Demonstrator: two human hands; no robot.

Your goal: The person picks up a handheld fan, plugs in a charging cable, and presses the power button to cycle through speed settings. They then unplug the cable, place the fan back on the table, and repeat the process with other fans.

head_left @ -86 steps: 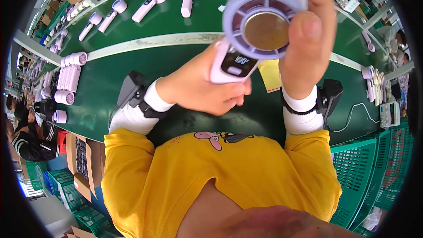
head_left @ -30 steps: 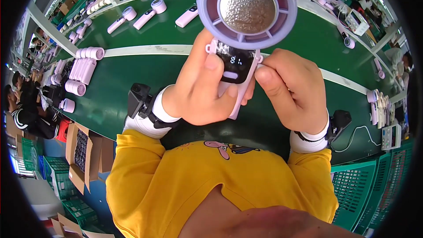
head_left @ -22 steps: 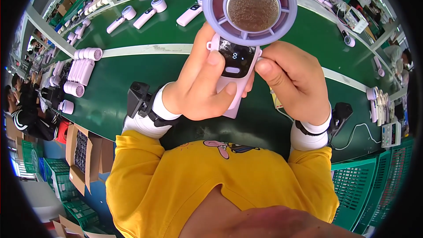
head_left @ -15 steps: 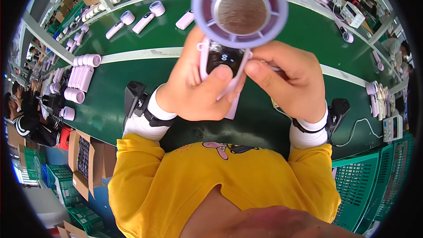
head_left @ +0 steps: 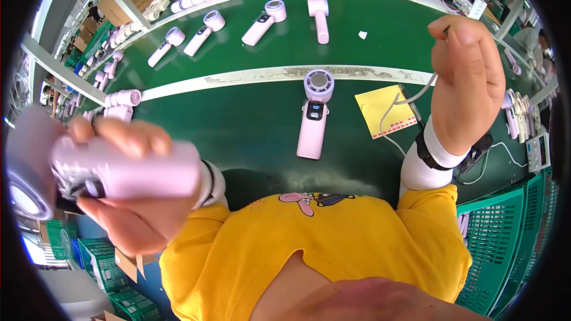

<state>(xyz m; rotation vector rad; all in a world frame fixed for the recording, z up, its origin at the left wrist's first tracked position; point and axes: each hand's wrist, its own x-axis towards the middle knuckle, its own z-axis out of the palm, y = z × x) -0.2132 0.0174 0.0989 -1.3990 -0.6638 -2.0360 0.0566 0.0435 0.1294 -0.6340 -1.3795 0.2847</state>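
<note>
On the left, my left hand (head_left: 134,217) is wrapped around a pink handheld fan (head_left: 157,169), which is tilted with its round head toward the left rim; both are blurred by motion. My right hand (head_left: 470,83) is raised at the right, fingers pinched together at the end of a grey cable (head_left: 423,90). A small dark tip shows between the fingertips. Between the hands, a second pink handheld fan (head_left: 312,131) lies on the green table, its head pointing away from me and its small display lit.
A yellow note pad (head_left: 386,110) lies under the cable. Beyond a pale ledge (head_left: 238,77), several pink fans (head_left: 264,22) lie in a row. More fans (head_left: 122,98) are stacked at the left. Green crates (head_left: 493,244) stand at the lower right, near a white meter box (head_left: 538,151).
My left hand has carried the fan from in front of me to the far left. My right hand has moved away from it, up and right, with the cable. The fan on the table is now uncovered.
</note>
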